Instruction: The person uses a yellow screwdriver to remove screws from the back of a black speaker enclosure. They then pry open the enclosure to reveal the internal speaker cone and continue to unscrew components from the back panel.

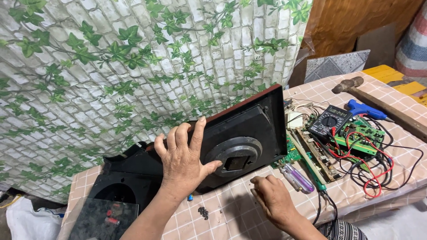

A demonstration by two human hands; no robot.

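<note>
My left hand (183, 159) lies flat against a black panel (249, 124) with a round mount and a reddish rim, which stands tilted up on its edge on the checked tablecloth (231, 213). My right hand (272, 199) rests on the cloth just below the panel's lower edge, fingers curled with the tips on the cloth; nothing visible in them. A few small dark screws (203, 212) lie on the cloth between my two hands. A black housing (129, 171) sits behind my left wrist.
Green circuit boards (356, 138), a multimeter (330, 120) with red and black leads, a purple-handled screwdriver (297, 178), a blue glue gun (362, 109) and a hammer (356, 85) lie to the right. A dark glass sheet (104, 220) sits at the left. An ivy-patterned wall stands behind.
</note>
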